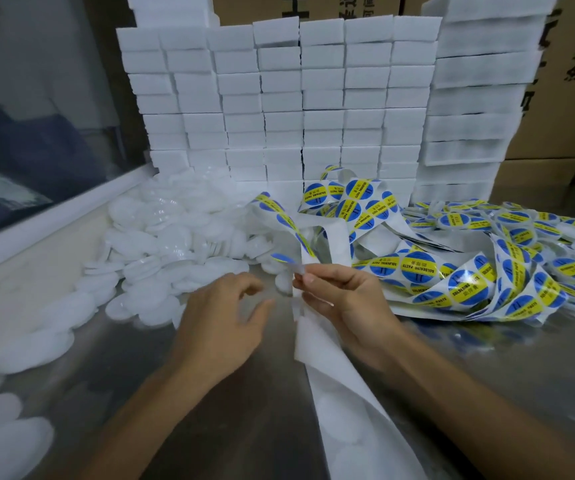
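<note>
In front of the stacked white blocks [279, 98], a person's right hand [345, 299] pinches the label strip [314, 344] by its white backing, the strip trailing over the tabletop [244, 393]. The left hand [223, 317] hovers just beside it, fingers loosely curled and holding nothing, with white discs [175, 223] heaped at the blocks' foot

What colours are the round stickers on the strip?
The round stickers are blue, crossed by a yellow band with dark lettering; clearest in the head view.
</note>
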A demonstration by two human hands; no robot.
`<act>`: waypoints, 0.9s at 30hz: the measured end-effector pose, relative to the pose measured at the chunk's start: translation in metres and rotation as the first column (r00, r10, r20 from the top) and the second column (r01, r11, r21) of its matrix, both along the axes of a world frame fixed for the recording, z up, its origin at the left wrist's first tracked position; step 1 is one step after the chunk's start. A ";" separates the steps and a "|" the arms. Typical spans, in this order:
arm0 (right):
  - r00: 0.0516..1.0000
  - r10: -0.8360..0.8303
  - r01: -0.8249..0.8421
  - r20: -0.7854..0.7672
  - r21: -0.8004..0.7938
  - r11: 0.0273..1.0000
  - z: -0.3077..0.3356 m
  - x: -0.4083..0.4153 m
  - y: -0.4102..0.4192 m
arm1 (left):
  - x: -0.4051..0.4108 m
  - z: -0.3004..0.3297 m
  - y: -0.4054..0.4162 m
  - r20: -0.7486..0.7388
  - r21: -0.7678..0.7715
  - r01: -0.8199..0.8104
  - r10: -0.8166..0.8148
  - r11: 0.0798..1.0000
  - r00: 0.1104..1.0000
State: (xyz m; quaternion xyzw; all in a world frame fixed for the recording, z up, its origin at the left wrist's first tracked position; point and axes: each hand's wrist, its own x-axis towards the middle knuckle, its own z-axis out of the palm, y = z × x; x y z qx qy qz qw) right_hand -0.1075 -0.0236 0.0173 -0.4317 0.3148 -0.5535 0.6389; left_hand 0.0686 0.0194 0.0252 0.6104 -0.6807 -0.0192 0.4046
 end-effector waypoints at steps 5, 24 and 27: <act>0.998 0.020 -0.021 -0.059 -0.015 1.000 0.002 0.001 0.005 | 0.076 -0.013 0.034 0.335 0.112 -0.494 0.435 0.862 0.836; 0.991 0.084 -0.086 -0.101 -0.017 0.996 0.001 -0.002 0.005 | 0.120 -0.037 0.008 -0.001 0.353 -0.316 0.338 0.881 0.941; 0.989 0.096 -0.099 -0.111 -0.024 0.995 0.001 -0.003 0.004 | 0.098 -0.036 -0.011 0.029 0.352 -0.264 0.271 0.898 0.962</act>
